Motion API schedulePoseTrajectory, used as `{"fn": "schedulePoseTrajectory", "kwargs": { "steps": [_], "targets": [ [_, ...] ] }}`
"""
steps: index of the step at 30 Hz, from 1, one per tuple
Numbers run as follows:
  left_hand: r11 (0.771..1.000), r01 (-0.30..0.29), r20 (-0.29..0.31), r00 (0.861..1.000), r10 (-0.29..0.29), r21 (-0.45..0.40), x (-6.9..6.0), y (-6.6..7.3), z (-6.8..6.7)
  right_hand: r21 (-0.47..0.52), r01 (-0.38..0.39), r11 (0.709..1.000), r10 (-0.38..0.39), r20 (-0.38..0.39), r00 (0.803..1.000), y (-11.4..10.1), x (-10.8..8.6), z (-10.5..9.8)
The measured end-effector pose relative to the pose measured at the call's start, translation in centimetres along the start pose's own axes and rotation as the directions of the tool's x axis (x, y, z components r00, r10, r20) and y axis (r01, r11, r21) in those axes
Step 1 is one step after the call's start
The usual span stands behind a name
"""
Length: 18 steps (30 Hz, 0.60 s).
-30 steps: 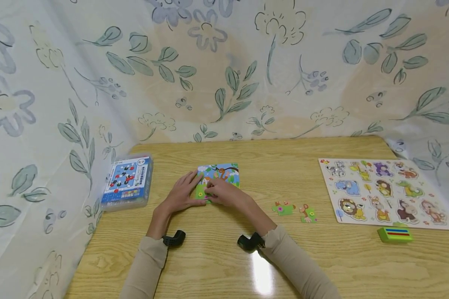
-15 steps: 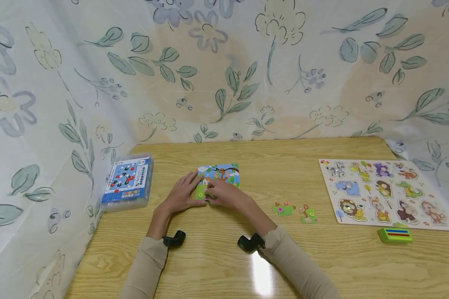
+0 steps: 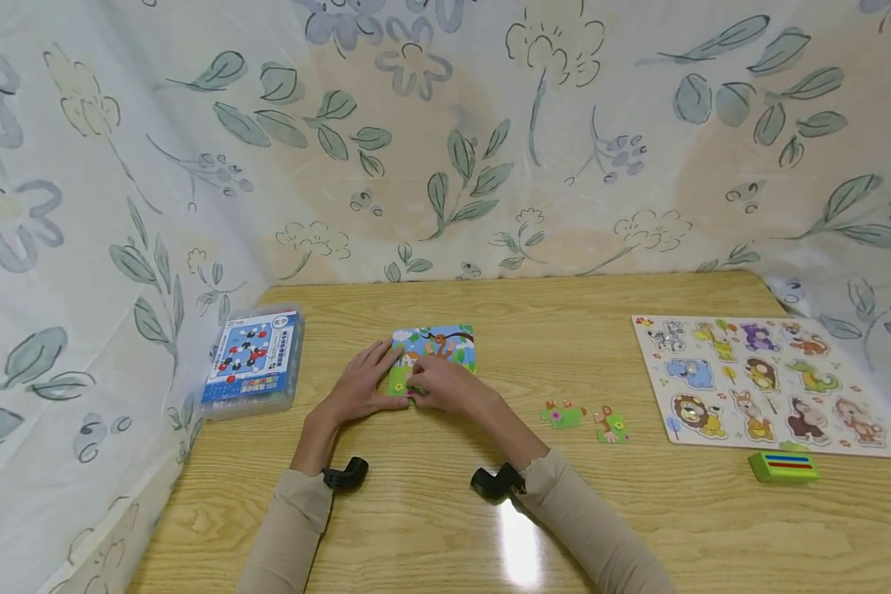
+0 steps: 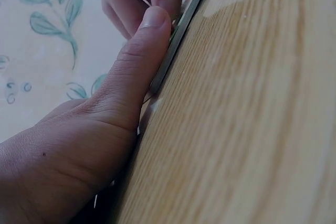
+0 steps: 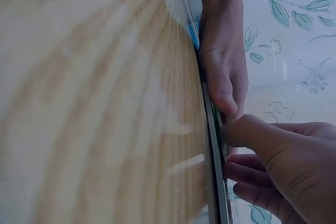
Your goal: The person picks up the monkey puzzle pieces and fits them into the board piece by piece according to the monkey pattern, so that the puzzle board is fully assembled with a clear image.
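Note:
A jigsaw puzzle (image 3: pixel 456 334) with a bright animal picture lies in a thin board at the table's middle. My left hand (image 3: pixel 360 384) rests along its left side, fingers extended and thumb at the near edge; in the left wrist view that thumb (image 4: pixel 134 59) lies against the board's rim. Over the puzzle's lower part, my right hand (image 3: pixel 445 385) has its fingers curled, pinching a puzzle piece mostly hidden beneath them. In the right wrist view the right hand (image 5: pixel 286 161) meets the board's edge with thumb and fingertips, close to the left thumb.
Two loose puzzle pieces, one (image 3: pixel 563 414) left of the other (image 3: pixel 611 425), lie right of my right forearm. Farther right are an animal peg board (image 3: pixel 728 375) and a green block (image 3: pixel 783 467). A clear plastic case (image 3: pixel 252 359) with a blue label stands at the left.
Both hands keep nearly the same place at the puzzle. The loose pieces and the other things on the table have not moved.

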<state>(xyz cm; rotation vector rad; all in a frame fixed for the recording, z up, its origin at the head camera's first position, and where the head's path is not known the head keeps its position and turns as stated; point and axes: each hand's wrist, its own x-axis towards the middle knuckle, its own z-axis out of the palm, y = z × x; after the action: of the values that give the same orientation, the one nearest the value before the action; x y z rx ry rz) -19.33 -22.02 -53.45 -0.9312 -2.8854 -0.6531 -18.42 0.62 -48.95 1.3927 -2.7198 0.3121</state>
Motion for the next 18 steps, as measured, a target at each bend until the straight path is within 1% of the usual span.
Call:
{"fn": "schedulePoseTrajectory", "kwargs": {
  "steps": [4,7,12,18],
  "targets": [
    [1.000,0.008,0.004,1.000,-0.008,0.007,0.03,-0.01,0.00,-0.052,0.009,0.999,-0.009,0.003,1.000,-0.08,0.01,0.18],
    [1.000,0.002,-0.003,1.000,-0.002,0.012,0.06,-0.04,-0.01,-0.063,0.006,0.998,-0.005,0.007,1.000,-0.05,0.02,0.26],
    [1.000,0.000,-0.010,1.000,0.001,0.016,0.06,0.01,-0.06,-0.030,0.001,1.000,-0.001,0.005,1.000,0.15,-0.12,0.28],
    [1.000,0.014,0.003,1.000,-0.014,0.007,0.02,0.15,-0.17,-0.008,0.016,1.000,-0.016,-0.002,1.000,0.25,-0.27,0.17]
  ]
}}
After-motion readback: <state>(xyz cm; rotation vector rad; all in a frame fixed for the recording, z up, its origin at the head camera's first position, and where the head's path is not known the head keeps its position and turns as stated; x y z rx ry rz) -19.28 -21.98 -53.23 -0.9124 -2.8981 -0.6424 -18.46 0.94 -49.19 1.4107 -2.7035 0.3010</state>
